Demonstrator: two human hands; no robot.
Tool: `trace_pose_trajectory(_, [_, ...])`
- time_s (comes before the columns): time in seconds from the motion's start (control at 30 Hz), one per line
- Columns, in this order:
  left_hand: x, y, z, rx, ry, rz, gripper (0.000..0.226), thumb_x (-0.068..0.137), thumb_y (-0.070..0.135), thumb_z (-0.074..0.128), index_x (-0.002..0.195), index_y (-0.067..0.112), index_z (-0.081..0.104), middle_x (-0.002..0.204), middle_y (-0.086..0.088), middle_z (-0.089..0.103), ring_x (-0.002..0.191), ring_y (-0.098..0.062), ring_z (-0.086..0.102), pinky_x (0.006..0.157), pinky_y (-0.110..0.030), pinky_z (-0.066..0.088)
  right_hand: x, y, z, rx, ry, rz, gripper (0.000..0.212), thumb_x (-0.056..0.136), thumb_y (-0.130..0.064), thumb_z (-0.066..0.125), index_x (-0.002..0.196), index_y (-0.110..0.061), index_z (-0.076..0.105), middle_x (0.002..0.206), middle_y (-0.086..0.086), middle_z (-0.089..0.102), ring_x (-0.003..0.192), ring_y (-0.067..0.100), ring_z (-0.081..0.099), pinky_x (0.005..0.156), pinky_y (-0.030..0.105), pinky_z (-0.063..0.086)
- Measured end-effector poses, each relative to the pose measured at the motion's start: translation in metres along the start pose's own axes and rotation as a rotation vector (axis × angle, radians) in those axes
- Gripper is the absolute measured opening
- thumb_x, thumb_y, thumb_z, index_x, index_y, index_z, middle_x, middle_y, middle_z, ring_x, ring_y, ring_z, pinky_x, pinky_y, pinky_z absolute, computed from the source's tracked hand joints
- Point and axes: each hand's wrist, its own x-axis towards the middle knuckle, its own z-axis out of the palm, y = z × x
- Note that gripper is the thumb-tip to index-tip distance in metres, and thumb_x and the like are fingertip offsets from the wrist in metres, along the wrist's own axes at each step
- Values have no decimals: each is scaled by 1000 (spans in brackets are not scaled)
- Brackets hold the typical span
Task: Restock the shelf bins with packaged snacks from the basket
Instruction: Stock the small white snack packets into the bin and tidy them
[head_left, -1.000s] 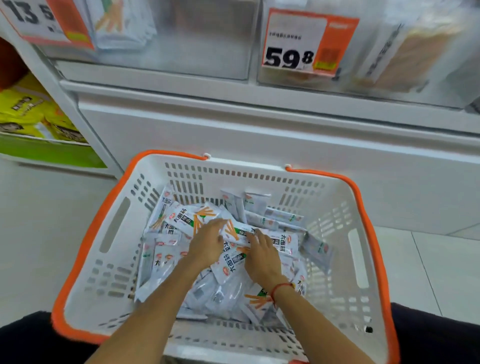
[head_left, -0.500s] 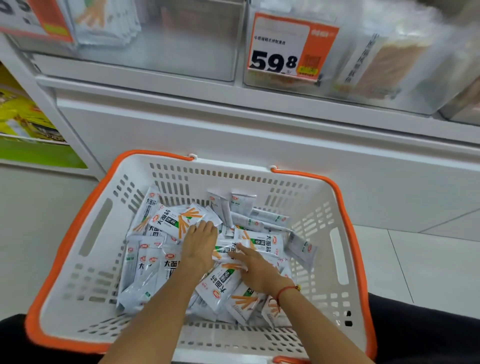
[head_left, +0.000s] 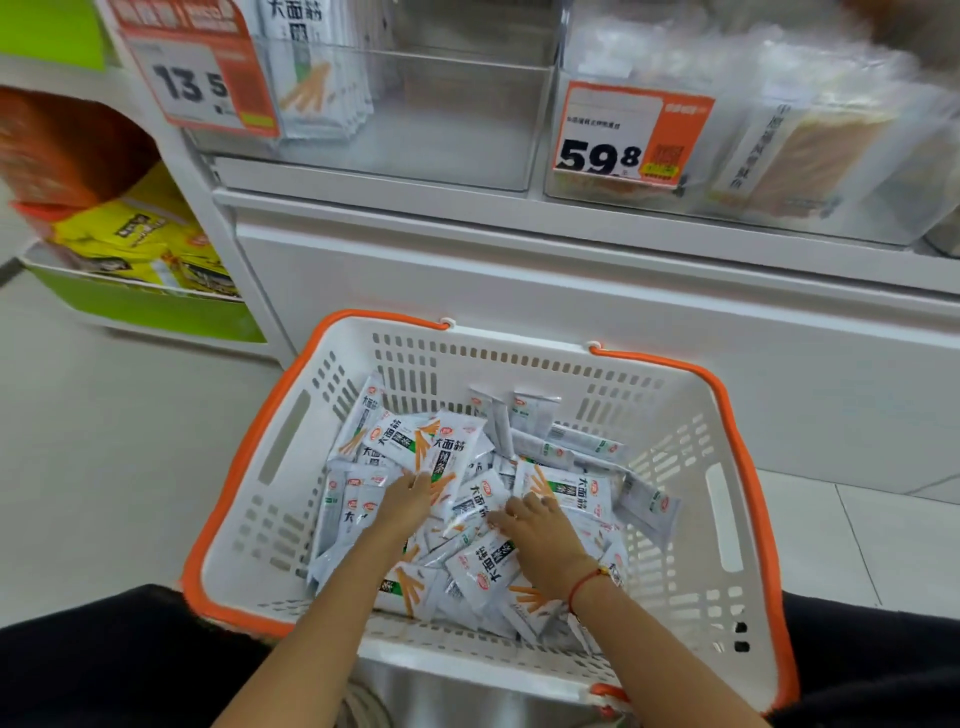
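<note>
The snack packets lie in a loose heap on the floor of the white, orange-rimmed basket, under and around both hands. They are small flat pouches in glossy white film, so they probably weigh little, bend easily and slide over one another. A pinch on a sealed end, or a scoop of several laid flat together, looks like the surest hold. A squeeze across the middle may crush what is inside.

The left hand lies palm down on the heap, its fingers fairly straight and resting on a packet printed with orange sticks. From this view it touches the packets and does not appear to grip one. More packets lie beyond its fingertips and out to its left, against the basket wall.

The right hand, with a red cord at the wrist, also lies palm down, just to the right of the left hand and a little nearer the person. Its fingers are slightly bent over the packets beneath, pressing or gathering them; whether any packet is caught under the fingertips cannot be told.

Above and beyond both hands, the clear shelf bin holds only a few upright packets at its left end, so it probably has room for more.
</note>
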Motion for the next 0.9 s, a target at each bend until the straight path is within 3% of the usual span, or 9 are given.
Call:
trace_pose_trajectory(0.03, [-3,-3,-4,-24,2,23,36,103,35,32,117,11,54,117,-6,54,105,-20,54,88,-33,42,1,1,1,-19,70,-3,49,83,-5,59,130,-17,52,127,11,49,119,31,43,106,44,33])
trace_pose_trajectory(0.1, [-6,-9,-9,-29,16,59,24,102,31,36,85,19,48,87,4,45,76,-7,44,70,-26,37,1,4,-7,36,71,65,27,85,-15,59,112,-15,66,114,10,55,111,28,46,98,40,39])
trace_pose_trajectory(0.17, [-4,-13,-13,-12,62,82,18,101,27,40,93,12,46,93,0,46,83,-12,45,78,-27,34,0,11,-21,225,-19,179,23,93,-23,52,105,-13,68,105,7,54,101,23,48,86,32,40])
trace_pose_trajectory(0.3, [-7,-8,-12,-97,124,135,30,99,11,43,128,4,47,113,-6,52,98,-18,49,81,-28,37,-4,24,-56,1040,-30,385,20,95,-23,56,80,-14,67,83,5,61,72,19,54,68,28,46])
trace_pose_trajectory(0.4, [-9,0,-7,-216,45,79,23,95,3,48,116,9,53,108,-11,57,89,-20,51,73,-26,39,-2,23,-74,1340,50,428,25,93,-22,60,70,-14,66,79,11,60,74,20,53,70,24,44])
trace_pose_trajectory(0.5, [-9,7,-1,-313,-91,-47,24,94,2,46,117,1,53,88,-12,54,73,-21,48,64,-27,38,6,10,-81,1346,35,472,31,90,-21,63,62,-9,62,68,11,57,68,23,53,68,27,45])
trace_pose_trajectory(0.6, [-14,10,2,-316,-138,-70,27,96,5,42,122,9,48,87,-10,51,71,-18,48,61,-28,41,10,-5,-70,1246,131,520,23,83,-19,72,96,0,71,84,23,70,81,37,67,80,40,55])
trace_pose_trajectory(0.77, [-14,13,4,-357,-158,-59,30,97,8,38,127,7,43,95,-10,54,80,-21,54,70,-31,47,11,-24,-61,1151,340,652,29,77,-28,78,99,-21,60,75,-2,65,61,6,58,52,16,44])
trace_pose_trajectory(0.9, [-16,10,3,-238,-165,40,40,99,21,44,138,16,39,137,-7,48,122,-24,48,105,-43,39,17,-39,-59,1064,450,612,30,73,-36,80,96,-24,63,78,-10,65,65,-2,56,52,14,36])
